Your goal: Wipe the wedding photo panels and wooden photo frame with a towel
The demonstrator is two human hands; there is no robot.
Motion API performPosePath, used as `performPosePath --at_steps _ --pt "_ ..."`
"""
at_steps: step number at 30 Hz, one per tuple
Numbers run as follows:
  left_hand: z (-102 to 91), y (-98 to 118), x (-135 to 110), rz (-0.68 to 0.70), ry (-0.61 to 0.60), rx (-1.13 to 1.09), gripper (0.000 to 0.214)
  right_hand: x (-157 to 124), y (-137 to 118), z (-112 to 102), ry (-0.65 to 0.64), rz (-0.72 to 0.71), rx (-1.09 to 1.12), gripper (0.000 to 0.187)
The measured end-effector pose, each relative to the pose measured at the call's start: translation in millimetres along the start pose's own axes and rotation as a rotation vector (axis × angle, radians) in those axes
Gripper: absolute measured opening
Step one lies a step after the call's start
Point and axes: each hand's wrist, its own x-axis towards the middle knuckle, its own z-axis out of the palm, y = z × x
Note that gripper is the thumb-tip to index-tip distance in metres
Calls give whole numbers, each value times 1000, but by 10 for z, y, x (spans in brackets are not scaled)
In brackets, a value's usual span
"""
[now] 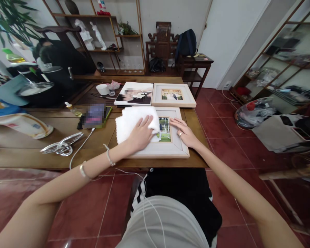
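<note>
A light wooden picture frame [179, 148] lies flat at the table's front edge, with a small photo [165, 129] in its middle. Over its left part is spread a folded white cloth [130, 119], which also reaches past the frame's left side. My left hand [142, 132] presses flat on the cloth, fingers stretched out. On the right part of the frame rests my right hand [184, 132], its fingers extended toward the photo and holding nothing. The cloth and my left hand hide the left portion of the frame and of the photo.
Behind lie a second framed picture [174, 100] and a photo panel [133, 93]. To the left are a phone [94, 116] with a white cable, a clear hair claw [63, 144], a dropper bottle [73, 110] and a white cup [102, 89]. The table's right edge is close by.
</note>
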Motion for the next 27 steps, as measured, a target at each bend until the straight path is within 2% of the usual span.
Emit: performPosePath --at_steps 3,6,10,14,17,21,27 --pt "147 -213 331 10 63 5 42 2 14 5 9 4 -5 66" --pt "211 -320 540 10 68 -13 43 7 25 5 14 6 -12 65" --pt "226 -342 648 26 76 -19 46 8 31 3 19 2 -20 64" --pt "228 -370 720 -92 103 8 43 6 43 7 13 -3 -13 65" --pt "192 -377 736 -59 31 5 43 14 56 9 14 -16 -4 65" --pt "16 -232 546 131 -126 -13 43 25 64 6 22 -19 -13 65" --pt "-503 344 -215 332 -331 84 32 19 57 7 24 -13 1 66"
